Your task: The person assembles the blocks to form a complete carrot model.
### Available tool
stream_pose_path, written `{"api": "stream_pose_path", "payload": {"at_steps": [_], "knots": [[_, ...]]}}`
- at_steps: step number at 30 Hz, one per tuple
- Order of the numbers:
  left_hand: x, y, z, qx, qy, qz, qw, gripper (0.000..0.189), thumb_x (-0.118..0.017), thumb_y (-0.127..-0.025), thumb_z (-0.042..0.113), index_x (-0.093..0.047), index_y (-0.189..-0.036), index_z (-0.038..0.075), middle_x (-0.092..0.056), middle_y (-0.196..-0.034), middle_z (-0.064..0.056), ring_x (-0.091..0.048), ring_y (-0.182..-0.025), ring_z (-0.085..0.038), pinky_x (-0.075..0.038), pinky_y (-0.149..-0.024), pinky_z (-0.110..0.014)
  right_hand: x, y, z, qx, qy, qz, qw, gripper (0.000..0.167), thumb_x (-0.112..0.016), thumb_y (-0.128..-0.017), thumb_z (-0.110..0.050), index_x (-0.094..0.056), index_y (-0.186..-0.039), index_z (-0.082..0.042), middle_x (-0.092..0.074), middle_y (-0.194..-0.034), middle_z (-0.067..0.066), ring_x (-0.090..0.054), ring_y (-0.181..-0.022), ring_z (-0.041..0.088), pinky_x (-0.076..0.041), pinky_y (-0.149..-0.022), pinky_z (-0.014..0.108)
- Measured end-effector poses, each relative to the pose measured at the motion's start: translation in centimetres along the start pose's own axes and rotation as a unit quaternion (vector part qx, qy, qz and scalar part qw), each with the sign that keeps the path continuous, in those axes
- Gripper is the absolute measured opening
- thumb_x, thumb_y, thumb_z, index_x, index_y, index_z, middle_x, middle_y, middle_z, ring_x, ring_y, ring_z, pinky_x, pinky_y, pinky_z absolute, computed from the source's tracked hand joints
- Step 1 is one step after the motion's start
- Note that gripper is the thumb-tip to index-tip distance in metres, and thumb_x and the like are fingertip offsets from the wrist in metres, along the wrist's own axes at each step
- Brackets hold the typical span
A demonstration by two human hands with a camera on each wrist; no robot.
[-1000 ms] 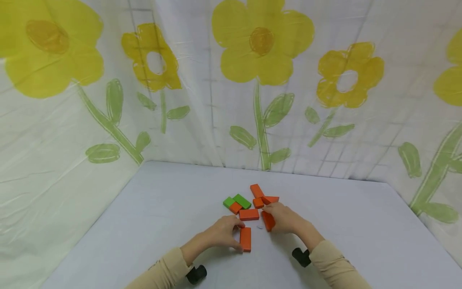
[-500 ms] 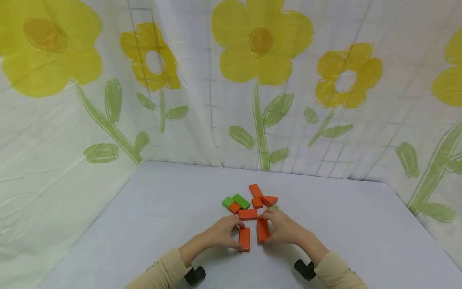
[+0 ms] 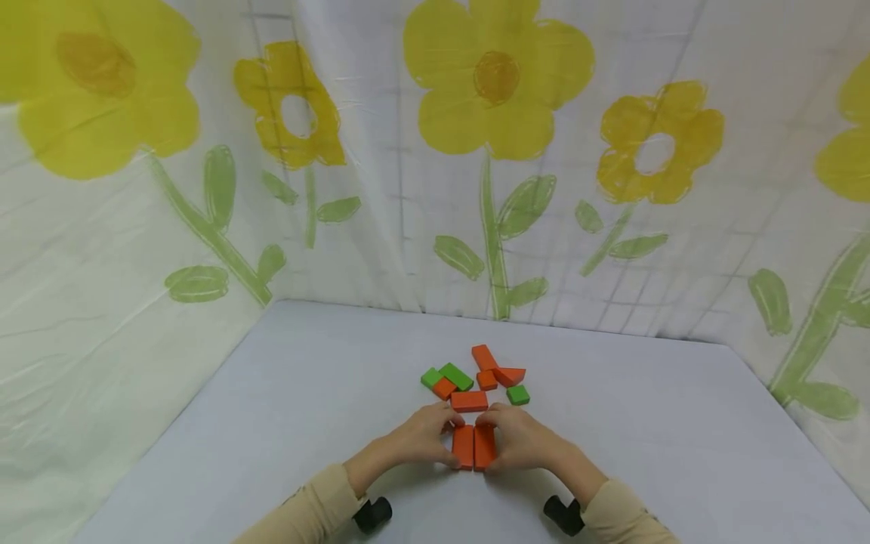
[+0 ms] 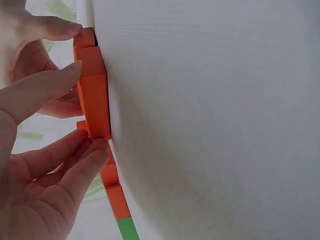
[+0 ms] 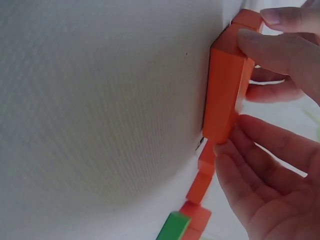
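Observation:
Two orange rectangular blocks lie side by side on the table, long edges close together. My left hand (image 3: 428, 437) pinches the left orange block (image 3: 463, 447) by its ends, thumb at the near end and fingers at the far end. In the same way my right hand (image 3: 522, 440) pinches the right orange block (image 3: 485, 447). The left wrist view shows the left block's long side (image 4: 95, 107) flat against the table. Seen from the right wrist, thumb and fingertips press the ends of the right block (image 5: 223, 92).
Just beyond the hands lies a crosswise orange block (image 3: 469, 401). Behind it are a small orange block (image 3: 445, 388), two green blocks (image 3: 456, 375), an orange cube (image 3: 486, 380), a long orange block (image 3: 484, 357) and an orange wedge (image 3: 510, 376). A green cube (image 3: 518, 394) sits to the right.
My right hand has moved left and nearer with its orange block, bringing it alongside the left one. The green cube it covered now shows. My left hand has stayed in place.

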State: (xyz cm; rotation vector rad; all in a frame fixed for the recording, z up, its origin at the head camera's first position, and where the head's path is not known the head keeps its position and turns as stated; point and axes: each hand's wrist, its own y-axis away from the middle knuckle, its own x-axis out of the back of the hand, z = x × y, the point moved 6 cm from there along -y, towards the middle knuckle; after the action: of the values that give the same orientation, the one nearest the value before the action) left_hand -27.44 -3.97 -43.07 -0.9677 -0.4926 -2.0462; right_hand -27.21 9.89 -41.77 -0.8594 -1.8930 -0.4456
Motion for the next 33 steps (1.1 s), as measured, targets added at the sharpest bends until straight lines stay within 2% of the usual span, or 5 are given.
{"api": "stream_pose_path", "payload": {"at_steps": [13, 18, 22, 27, 33], "knots": [[0.1, -0.1, 0.5, -0.005, -0.020, 0.000, 0.9998, 0.044, -0.085, -0.072, 0.015, -0.066, -0.108, 0.000, -0.056, -0.094, 0.000, -0.049, -0.085, -0.012, -0.044, -0.074, -0.022, -0.1, -0.1, -0.1, 0.001, -0.007, -0.009, 0.9999, 0.052, -0.088, -0.066, -0.015, -0.066, -0.109, 0.003, -0.065, -0.103, 0.008, -0.056, -0.090, 0.017, -0.051, -0.082, 0.031], [0.1, -0.1, 0.5, -0.002, -0.021, 0.002, 0.9998, 0.044, -0.086, -0.071, 0.014, -0.066, -0.107, -0.001, -0.057, -0.094, -0.001, -0.050, -0.085, -0.014, -0.044, -0.075, -0.024, 0.4, -0.2, 0.6, -0.025, -0.026, -0.025, 0.9990, 0.058, -0.085, -0.072, -0.020, -0.062, -0.120, 0.003, -0.062, -0.113, 0.010, -0.057, -0.100, 0.024, -0.050, -0.086, 0.041], [0.2, -0.2, 0.4, 0.006, -0.021, 0.002, 0.9998, 0.044, -0.086, -0.070, 0.015, -0.066, -0.106, -0.001, -0.057, -0.093, -0.001, -0.051, -0.084, -0.014, -0.045, -0.076, -0.025, 2.8, -1.3, 2.0, -0.044, -0.057, 0.013, 0.9973, 0.049, -0.077, -0.082, -0.018, -0.061, -0.123, 0.004, -0.060, -0.118, 0.016, -0.056, -0.106, 0.033, -0.049, -0.085, 0.047], [0.3, -0.3, 0.3, 0.013, -0.018, 0.002, 0.9998, 0.044, -0.087, -0.070, 0.014, -0.067, -0.106, -0.001, -0.057, -0.092, 0.000, -0.050, -0.083, -0.012, -0.045, -0.075, -0.024, 5.0, -3.2, 4.1, -0.078, -0.007, 0.075, 0.9940, 0.033, -0.070, -0.088, -0.009, -0.064, -0.117, 0.007, -0.061, -0.114, 0.021, -0.058, -0.106, 0.038, -0.049, -0.088, 0.048], [0.2, -0.3, 0.7, 0.019, -0.017, -0.003, 0.9997, 0.043, -0.087, -0.070, 0.014, -0.068, -0.105, -0.001, -0.059, -0.094, -0.002, -0.050, -0.084, -0.012, -0.046, -0.077, -0.025, 4.5, -4.7, 5.6, -0.102, 0.032, 0.065, 0.9921, 0.032, -0.067, -0.087, -0.002, -0.062, -0.117, 0.009, -0.060, -0.115, 0.021, -0.057, -0.108, 0.037, -0.046, -0.093, 0.049]]}}
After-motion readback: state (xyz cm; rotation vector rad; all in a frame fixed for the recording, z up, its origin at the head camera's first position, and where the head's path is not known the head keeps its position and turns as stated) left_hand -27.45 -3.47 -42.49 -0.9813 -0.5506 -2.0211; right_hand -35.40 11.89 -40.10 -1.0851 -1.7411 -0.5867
